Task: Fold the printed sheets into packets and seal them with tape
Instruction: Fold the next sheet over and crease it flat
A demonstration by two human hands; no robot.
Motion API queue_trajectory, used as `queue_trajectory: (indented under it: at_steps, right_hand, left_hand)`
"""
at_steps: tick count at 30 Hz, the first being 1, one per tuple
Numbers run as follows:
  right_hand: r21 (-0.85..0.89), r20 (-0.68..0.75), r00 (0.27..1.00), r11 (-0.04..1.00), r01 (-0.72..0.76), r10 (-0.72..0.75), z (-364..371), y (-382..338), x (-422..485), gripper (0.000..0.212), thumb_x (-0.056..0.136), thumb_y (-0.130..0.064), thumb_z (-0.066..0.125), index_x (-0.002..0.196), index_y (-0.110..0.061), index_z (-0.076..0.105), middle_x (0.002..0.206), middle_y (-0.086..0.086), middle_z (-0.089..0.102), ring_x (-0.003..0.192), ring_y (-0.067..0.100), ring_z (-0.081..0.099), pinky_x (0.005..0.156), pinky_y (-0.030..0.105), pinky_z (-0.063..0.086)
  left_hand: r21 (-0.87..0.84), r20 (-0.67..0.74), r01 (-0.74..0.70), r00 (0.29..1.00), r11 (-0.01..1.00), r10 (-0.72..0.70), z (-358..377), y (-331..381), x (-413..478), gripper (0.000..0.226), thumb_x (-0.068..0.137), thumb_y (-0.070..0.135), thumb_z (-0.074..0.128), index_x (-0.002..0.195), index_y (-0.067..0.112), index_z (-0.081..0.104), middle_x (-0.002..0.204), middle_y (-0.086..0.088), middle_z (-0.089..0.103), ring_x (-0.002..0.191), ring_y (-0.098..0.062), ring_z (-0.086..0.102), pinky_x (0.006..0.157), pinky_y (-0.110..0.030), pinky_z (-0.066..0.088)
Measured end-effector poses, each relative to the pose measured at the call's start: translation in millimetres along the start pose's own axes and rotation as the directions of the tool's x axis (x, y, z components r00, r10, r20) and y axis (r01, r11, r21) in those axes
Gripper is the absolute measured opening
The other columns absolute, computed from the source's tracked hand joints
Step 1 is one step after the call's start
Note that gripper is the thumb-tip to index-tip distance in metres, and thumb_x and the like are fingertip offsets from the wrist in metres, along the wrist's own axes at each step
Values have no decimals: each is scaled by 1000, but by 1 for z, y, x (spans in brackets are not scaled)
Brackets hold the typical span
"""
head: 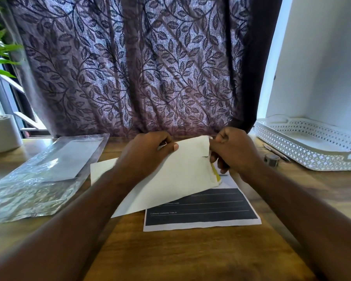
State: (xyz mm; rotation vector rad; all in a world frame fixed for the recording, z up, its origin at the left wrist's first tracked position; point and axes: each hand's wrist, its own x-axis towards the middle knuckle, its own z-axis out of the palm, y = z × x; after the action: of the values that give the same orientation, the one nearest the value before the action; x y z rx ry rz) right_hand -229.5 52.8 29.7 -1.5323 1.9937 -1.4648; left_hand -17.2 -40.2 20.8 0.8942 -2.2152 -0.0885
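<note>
A folded white sheet (182, 175) is lifted off the wooden table (170, 252), tilted with its far edge raised. My left hand (148, 151) grips its upper left edge, thumb on top. My right hand (233, 153) pinches its upper right corner, and a yellow strip (216, 173) shows at the sheet's right edge under that hand. Flat beneath lies a printed sheet (203, 211) with a dark block and white lines. Another white sheet (101, 169) pokes out to the left under my forearm.
A shiny clear plastic sleeve (39, 179) lies at the left. A white perforated tray (312, 147) stands at the right, with a pen (276, 152) and a small round grey object (271, 159) beside it. A white plant pot (2, 132) sits far left. A leaf-patterned curtain hangs behind.
</note>
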Motion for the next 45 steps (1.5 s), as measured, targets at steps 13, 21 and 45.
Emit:
queue_trajectory:
  at_steps: [13,21,45]
  right_hand:
    - [413,184,982,903,-117,44,2,-7,-2,17,95,-14,66,104,-1,70,95,14,77,88,27,76,74,32,63]
    - [445,263,960,870,-214,101,-4,-9,-4,24,95,-16,66,112,0,65,89,10,76,75,22,69,70,38,61]
    - [671,540,842,609,-423,-10,-1,-17,-5,30,95,-32,56,110,-13,74,108,15,76,91,26,75,78,44,63]
  left_hand:
    - [9,-9,38,999,999,-38,-7,4,-2,19,95,47,58,96,31,68,91,14,69,83,-6,62,77,-37,56]
    - [-27,-7,66,998,997,-66,-8,8,-2,18,94,45,61,92,29,69,87,16,67,81,-4,61,78,-39,56]
    - [545,139,-399,911,738,389,-3,23,-10,129,63,95,49,159,17,10,159,-14,30,144,-35,33,118,-58,24]
